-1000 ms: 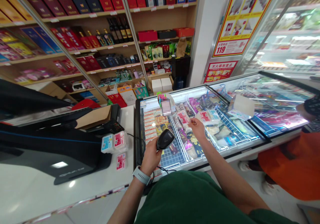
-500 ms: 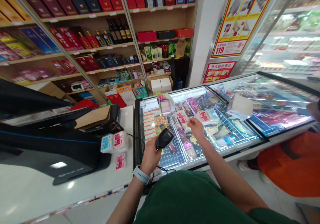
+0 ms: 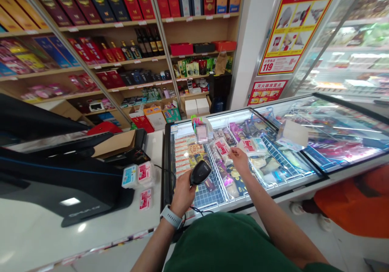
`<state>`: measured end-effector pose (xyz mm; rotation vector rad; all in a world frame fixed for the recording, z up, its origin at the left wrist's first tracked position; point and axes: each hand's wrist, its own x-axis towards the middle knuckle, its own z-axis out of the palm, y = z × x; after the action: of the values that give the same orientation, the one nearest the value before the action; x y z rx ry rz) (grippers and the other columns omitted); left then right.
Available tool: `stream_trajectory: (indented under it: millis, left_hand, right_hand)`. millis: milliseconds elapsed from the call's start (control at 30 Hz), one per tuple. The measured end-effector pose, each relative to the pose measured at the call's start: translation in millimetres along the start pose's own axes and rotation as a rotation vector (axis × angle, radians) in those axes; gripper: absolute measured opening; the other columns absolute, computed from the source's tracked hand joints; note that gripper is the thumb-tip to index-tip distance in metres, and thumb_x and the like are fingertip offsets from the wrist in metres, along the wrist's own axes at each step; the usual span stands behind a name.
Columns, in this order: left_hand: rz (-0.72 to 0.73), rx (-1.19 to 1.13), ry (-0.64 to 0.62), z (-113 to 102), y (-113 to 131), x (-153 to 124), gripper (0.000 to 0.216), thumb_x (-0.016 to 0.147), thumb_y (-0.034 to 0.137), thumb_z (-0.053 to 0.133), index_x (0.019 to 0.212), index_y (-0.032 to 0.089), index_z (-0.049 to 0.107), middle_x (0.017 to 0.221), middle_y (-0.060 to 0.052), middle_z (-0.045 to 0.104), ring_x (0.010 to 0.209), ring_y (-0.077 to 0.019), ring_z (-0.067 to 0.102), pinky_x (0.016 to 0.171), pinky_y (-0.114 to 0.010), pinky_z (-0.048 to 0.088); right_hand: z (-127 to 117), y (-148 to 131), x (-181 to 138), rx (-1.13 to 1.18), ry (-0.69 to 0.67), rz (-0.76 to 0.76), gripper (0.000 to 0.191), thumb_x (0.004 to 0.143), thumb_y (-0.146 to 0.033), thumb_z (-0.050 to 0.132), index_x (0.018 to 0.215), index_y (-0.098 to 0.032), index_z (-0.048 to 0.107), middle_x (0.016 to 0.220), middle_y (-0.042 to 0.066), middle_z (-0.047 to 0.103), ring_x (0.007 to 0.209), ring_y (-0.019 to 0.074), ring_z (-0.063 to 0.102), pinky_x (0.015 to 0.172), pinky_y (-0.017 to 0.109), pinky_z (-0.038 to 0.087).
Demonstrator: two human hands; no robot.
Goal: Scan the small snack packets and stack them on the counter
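Little has shifted in the last second: the left hand [image 3: 182, 192], with a pale watch [image 3: 171, 216] on its wrist, still grips the black scanner [image 3: 200, 172] with its fingers wrapped tight round the handle. The scanner's head still tilts up and to the right over the near left corner of the freezer [image 3: 166, 162]. The right hand [image 3: 240, 160] stays stretched out over the glass lid, holding almost the same spot, so the 2 hands look settled in place rather than on the move. The 1 clear change is at the right edge, where the arm of the person in orange [image 3: 355, 207] no longer shows above the lid; only the orange clothing remains, low down and well apart from both hands. The right hand is drawn narrow, thumb and forefinger pinched together at the edge of a small red-labelled packet [image 3: 222, 147] that lies on the glass just left of the fingertips. Whether they grip that packet or only touch it, I cannot tell. A second packet [image 3: 251, 145] lies just beyond the knuckles, to the right. The scanner sits near the first packet, below and to its left, and not touching it. On the white desk [image 3: 91, 231], 3 small pink and blue packs [image 3: 138, 174] lie by the black till [image 3: 45, 175], left of the scanner hand.
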<state>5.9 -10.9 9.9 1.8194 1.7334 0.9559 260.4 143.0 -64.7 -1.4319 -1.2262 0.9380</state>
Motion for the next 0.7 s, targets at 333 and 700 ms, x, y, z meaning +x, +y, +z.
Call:
stream_trajectory:
  millis: [333,700]
  left_hand:
    - [-0.033,0.002,-0.004,-1.4,3.1,1.0,0.053,0.071,0.000,0.052,0.122,0.016,0.060,0.120,-0.012,0.070,0.115,-0.0283,0.064,0.103,-0.047,0.047]
    - [-0.043,-0.001,-0.028,0.5,-0.3,2.4,0.052,0.073,0.001,0.051,0.122,0.016,0.060,0.123,-0.013,0.068,0.117,-0.0281,0.062,0.106,-0.048,0.044]
  right_hand:
    - [3.1,1.5,3.2,0.014,-0.007,0.002,0.046,0.074,-0.052,0.068,0.103,-0.017,0.069,0.089,0.009,0.077,0.075,0.0245,0.074,0.076,0.039,0.061]
    - [3.3,1.3,5.0,-0.003,-0.017,0.000,0.040,0.075,-0.049,0.066,0.101,-0.018,0.069,0.087,0.008,0.076,0.074,0.0244,0.074,0.078,0.040,0.061]
